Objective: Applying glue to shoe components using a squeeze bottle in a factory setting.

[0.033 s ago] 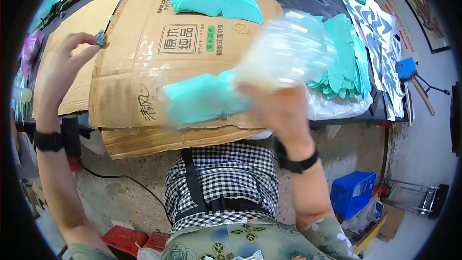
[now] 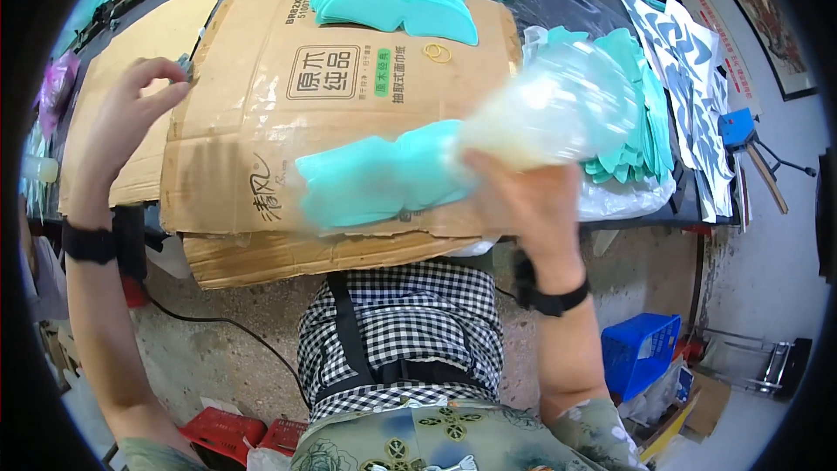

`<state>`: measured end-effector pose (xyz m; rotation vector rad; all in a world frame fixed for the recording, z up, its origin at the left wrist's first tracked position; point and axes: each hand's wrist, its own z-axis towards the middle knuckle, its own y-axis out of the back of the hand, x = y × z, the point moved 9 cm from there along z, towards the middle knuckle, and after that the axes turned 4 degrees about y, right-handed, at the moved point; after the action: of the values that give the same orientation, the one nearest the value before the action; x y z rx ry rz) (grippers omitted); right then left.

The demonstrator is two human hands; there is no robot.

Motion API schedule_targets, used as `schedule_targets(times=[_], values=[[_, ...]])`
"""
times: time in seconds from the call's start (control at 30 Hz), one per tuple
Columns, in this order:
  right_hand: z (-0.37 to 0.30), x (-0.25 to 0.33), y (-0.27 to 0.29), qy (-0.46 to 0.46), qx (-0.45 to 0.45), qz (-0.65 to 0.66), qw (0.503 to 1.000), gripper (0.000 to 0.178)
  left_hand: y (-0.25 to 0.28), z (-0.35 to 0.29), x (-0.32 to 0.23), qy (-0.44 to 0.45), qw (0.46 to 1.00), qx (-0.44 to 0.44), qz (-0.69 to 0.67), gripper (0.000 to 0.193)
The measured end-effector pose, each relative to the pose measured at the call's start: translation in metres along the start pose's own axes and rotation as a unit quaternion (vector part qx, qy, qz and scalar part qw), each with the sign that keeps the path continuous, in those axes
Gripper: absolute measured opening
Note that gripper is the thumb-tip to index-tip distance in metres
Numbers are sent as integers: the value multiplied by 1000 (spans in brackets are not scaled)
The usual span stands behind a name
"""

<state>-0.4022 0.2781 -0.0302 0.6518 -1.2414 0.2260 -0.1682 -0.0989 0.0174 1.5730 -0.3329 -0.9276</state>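
My right hand [image 2: 532, 201], smeared by motion, grips a clear plastic bottle [image 2: 567, 96] by its neck end. The bottle lies tilted, its body up to the right, with something pale near the neck. Beside it, a teal wing-shaped sheet piece [image 2: 375, 174], blurred at its left end, lies on a flattened cardboard box [image 2: 235, 113]. At the box's left edge, my left hand [image 2: 131, 118] is curled, thumb and forefinger tips brought together. Right behind those fingertips is a small grey-blue scrap [image 2: 185, 62]; whether they pinch it is hidden.
A stack of teal pieces [image 2: 392, 0] stands at the far side of the box. Another teal pile [image 2: 632, 122] lies to the right on clear plastic [image 2: 628, 199]. Yellow rubber bands [image 2: 437, 53] rest on the box. A blue crate [image 2: 641, 353] stands on the floor.
My right hand and the bottle have moved to the right, showing more of the teal piece. My left hand has shifted slightly right.
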Motion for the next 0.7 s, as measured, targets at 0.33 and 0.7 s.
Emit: schedule_targets(times=[0.33,0.7], values=[[-76,-68,135,-12,-184,193,964,88,-92,108,-67,-16,997,-69,33,66],[-71,-56,139,13,-170,137,976,96,-113,154,-121,-164,969,-165,87,63]])
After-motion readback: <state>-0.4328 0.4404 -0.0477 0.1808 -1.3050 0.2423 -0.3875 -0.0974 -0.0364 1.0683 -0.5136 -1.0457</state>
